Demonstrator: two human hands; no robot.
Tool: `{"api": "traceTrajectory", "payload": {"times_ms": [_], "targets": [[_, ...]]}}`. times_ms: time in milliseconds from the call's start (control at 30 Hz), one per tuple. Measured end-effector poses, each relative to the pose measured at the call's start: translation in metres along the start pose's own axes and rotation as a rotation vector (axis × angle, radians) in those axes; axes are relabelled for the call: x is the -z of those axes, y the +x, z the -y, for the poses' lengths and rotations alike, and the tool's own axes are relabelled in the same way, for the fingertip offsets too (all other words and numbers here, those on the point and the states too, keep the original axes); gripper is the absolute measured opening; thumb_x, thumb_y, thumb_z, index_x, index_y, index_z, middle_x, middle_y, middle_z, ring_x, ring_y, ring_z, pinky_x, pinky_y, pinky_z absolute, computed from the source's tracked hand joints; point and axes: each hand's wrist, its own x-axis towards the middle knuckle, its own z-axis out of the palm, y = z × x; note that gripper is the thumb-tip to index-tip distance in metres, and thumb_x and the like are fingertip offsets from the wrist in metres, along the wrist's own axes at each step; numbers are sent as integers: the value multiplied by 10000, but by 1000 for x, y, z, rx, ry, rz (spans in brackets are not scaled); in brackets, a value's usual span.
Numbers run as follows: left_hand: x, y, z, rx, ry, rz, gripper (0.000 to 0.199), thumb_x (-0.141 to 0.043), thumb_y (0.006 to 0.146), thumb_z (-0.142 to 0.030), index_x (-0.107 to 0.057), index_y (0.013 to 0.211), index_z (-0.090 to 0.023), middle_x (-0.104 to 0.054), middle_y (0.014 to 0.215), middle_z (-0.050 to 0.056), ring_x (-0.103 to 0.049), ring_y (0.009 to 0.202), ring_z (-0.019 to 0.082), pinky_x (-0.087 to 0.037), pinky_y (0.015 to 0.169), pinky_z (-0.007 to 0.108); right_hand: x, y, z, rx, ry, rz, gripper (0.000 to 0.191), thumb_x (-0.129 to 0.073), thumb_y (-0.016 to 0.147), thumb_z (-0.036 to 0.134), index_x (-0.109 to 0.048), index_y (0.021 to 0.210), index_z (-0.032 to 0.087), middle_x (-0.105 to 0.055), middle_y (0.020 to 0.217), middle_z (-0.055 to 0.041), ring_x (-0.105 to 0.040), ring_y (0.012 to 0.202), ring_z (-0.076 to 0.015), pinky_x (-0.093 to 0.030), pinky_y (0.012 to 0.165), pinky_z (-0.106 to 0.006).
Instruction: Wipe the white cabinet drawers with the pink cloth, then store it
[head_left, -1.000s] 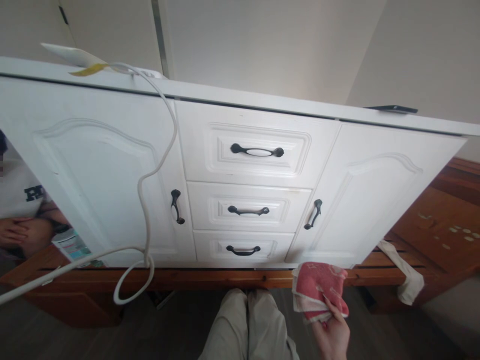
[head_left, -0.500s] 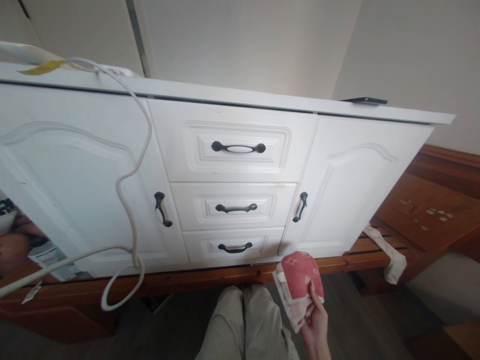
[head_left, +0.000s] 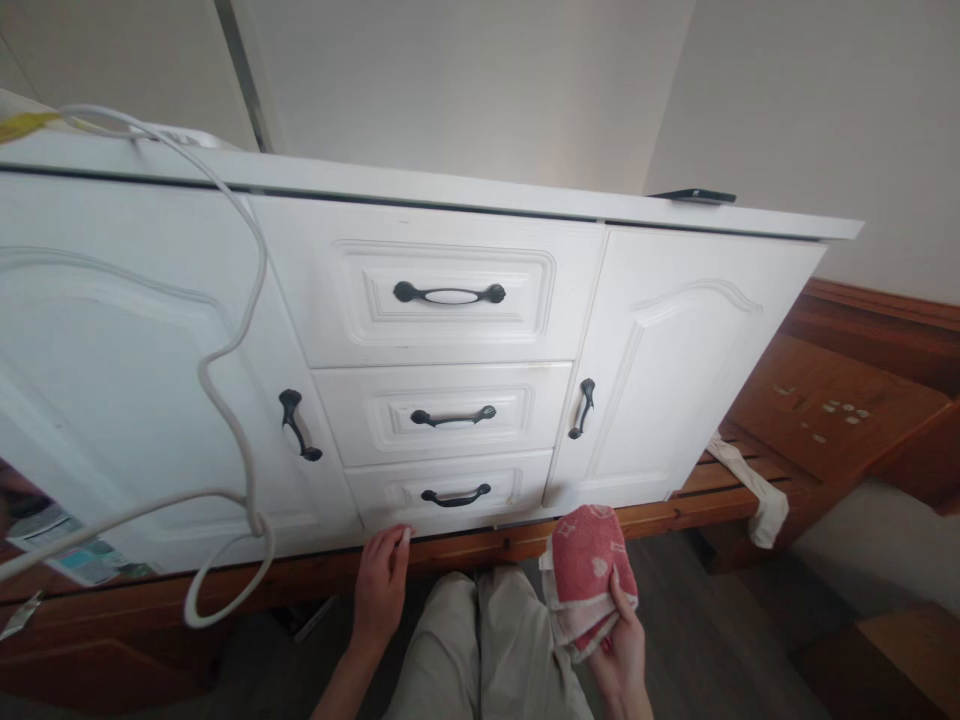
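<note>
A folded red and white cloth (head_left: pixel 592 560) is in my right hand (head_left: pixel 624 640), the thumb lying over its front and the fingers behind it. It hangs before the lower edge of the cabinet's right door. My left hand (head_left: pixel 382 578) is raised just below the bottom drawer (head_left: pixel 499 482), its fingers bent and close together, with nothing visible in them. The white cabinet (head_left: pixel 442 340) has three drawers between two doors, all closed, with dark handles.
A white cable (head_left: pixel 240 430) hangs in a loop before the left door. A dark flat device (head_left: pixel 697 196) lies on the cabinet top. On the wooden bench (head_left: pixel 465 548) are a white cloth (head_left: pixel 754 495) at the right and a printed package (head_left: pixel 90 560) at the left.
My left hand has come into view from below, near the bottom drawer. The cloth in my right hand has turned slightly. The whole view has shifted, with the cabinet further left.
</note>
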Motion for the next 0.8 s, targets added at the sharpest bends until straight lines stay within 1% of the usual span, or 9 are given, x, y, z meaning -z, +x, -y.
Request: {"api": "traceTrajectory", "payload": {"times_ms": [67,133,200,267,367,500,667,800], "targets": [[-7,24,-27,-89,-14,17,380,-450,967,-468,-695,1073,-198,-685,1104,90,-576,1097,256,-476,989,442,-3,-3,1,-51,50,-60,442,-838,691,372,-744,1110,266,-799,980,-54,-759,898,-282,-548,961,-570],[-17,41,-44,-122,-10,60,384,-432,985,-467,-678,1111,-201,-669,1144,90,-553,1126,246,-480,983,424,-5,-5,2,-82,92,-104,392,-835,696,336,-755,1071,257,-801,962,-48,-760,886,-269,-546,976,-553],[-29,51,-50,-117,6,113,402,-418,991,-479,-673,1112,-194,-668,1147,93,-548,1123,253,-481,985,438,-7,-6,2,-96,106,-120,355,-827,703,322,-760,1043,247,-801,960,-49,-760,885,-267,-548,977,-548],[-41,56,-50,-104,23,167,419,-403,993,-492,-682,1062,-188,-683,1097,91,-558,1094,265,-468,1007,474,-6,-7,2,-97,95,-123,353,-817,708,332,-759,1042,237,-800,962,-57,-759,894,-275,-552,965,-555],[-58,56,-48,-89,49,228,449,-373,999,-509,-689,975,-190,-700,1021,83,-571,1065,276,-443,1044,511,-3,-8,3,-93,90,-126,365,-818,697,337,-758,1042,232,-801,950,-61,-759,889,-283,-556,950,-563],[-71,49,-50,-70,93,254,486,-345,1003,-531,-686,982,-186,-714,1034,85,-547,1085,294,-437,1046,526,-1,-9,3,-90,97,-147,338,-832,690,355,-764,997,232,-801,947,-58,-762,853,-271,-559,946,-548],[-75,41,-53,-83,120,280,460,-368,1002,-515,-674,1061,-178,-703,1093,83,-520,1137,294,-420,1079,527,-2,-10,2,-52,63,-174,371,-848,674,381,-762,998,223,-800,949,-68,-761,838,-276,-573,913,-544],[-75,36,-52,-107,116,278,434,-390,999,-510,-648,1092,-174,-681,1142,85,-518,1159,280,-404,1103,516,-1,-9,-1,-34,32,-139,413,-846,671,446,-761,1014,232,-800,954,-68,-758,888,-290,-568,922,-551]]}}
